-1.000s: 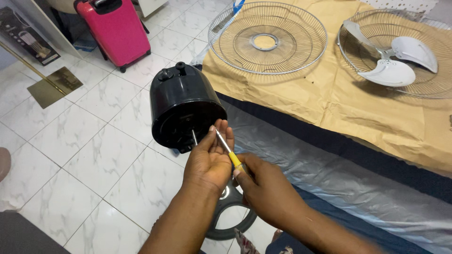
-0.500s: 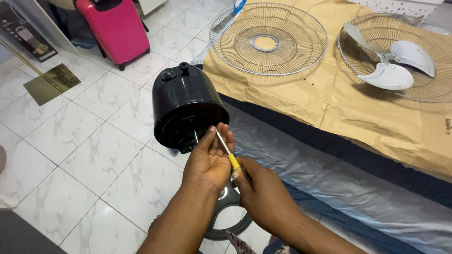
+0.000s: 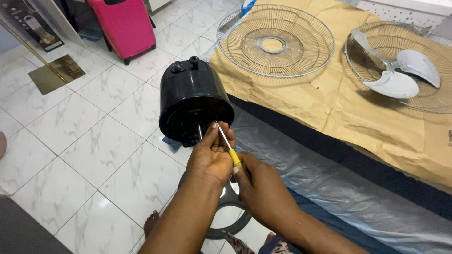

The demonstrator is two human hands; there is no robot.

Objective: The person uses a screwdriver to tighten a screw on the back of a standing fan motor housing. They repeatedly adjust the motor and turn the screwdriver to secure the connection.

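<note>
While only the head view is at hand, it shows most of the scene from above. Far up and left of the fingers, a dark flat package (image 3: 35, 26) with a pale picture on it leans at the frame's edge, and a brass-coloured square plate (image 3: 55, 73) lies on the white tiled floor (image 3: 84, 141) just below it; a pink suitcase (image 3: 123, 26) stands to their right.

The black fan motor housing (image 3: 193, 106) sits directly above the fingers, its flat face turned toward them. The left hand (image 3: 213, 155) is cupped beneath that face, its fingers (image 3: 221, 134) partly curled and steadying the metal shaft of a screwdriver (image 3: 225, 141), whose tip meets the housing. The right hand (image 3: 262, 190), just below and right, is clenched around the yellow handle. A dark ring-shaped base (image 3: 230, 216) lies under both wrists.

Up and right of the fingers, on a surface covered with brown paper (image 3: 348, 108), lie a wire fan guard (image 3: 275, 40) and a second guard (image 3: 405, 66) with pale blades resting in it.

Compared with half a second ago, the hands and housing keep nearly the same pose; the scene sits slightly lower in the frame.
</note>
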